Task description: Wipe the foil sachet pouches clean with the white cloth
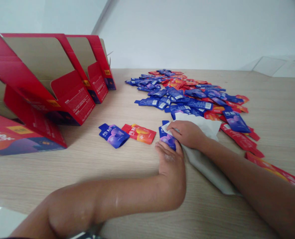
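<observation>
My left hand [171, 157] presses on the lower end of a blue pouch [166, 136] lying flat on the wooden table [122, 166]. Closed on a white cloth [209, 127], my right hand [187, 132] rests at the upper part of that same pouch. The cloth spreads behind and beneath my right wrist. To the left of my hands lie a red pouch [142, 133] and another blue pouch [114, 135], their edges touching or nearly so.
Large open red cartons [75, 99] stand in a row on the left. A wide heap of blue and red pouches [177, 94] covers the back middle, with red ones trailing down the right side. A white wall [199, 33] rises behind the table.
</observation>
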The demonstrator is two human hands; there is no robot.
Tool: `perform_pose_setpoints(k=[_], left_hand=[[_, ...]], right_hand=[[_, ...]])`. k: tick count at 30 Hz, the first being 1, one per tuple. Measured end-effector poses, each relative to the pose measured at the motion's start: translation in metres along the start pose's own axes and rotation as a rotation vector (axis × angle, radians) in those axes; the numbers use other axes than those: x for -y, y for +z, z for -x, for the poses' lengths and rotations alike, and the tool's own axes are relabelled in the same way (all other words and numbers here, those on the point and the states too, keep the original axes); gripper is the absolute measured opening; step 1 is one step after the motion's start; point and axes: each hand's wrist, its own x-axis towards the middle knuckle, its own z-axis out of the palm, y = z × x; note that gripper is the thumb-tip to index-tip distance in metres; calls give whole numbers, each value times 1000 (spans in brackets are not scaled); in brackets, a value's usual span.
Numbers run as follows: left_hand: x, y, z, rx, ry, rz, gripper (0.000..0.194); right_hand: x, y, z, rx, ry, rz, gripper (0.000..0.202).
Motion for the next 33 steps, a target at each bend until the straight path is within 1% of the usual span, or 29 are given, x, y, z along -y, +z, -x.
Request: perform_pose_setpoints(k=[3,7,9,12,15,21,25,29,33], left_hand=[[0,1,0,-5,2,13,51],[0,1,-1,-1,0,25,50],[-1,2,-1,-10,-6,26,50],[-1,3,0,-44,-16,60,47],[-1,2,0,-53,-13,74,46],[1,-6,-1,36,-11,23,48],[1,-8,-1,37,-4,13,47],[2,-8,-1,69,24,-30,48],[3,-9,0,63,37,-54,49]], right_hand=[[0,0,1,-13,-13,3,28],[3,-3,4,-109,-60,-13,27],[5,-3,5,-131,-107,-27,27],[7,-2,6,-66,-171,-41,25],[7,-2,5,-21,-161,-48,25],[8,-4,4,-10,-140,-51,26],[9,-4,4,-6,-143,-65,26],[9,-3,3,-1,-139,-66,27],[9,-3,3,-4,-130,-65,26]])
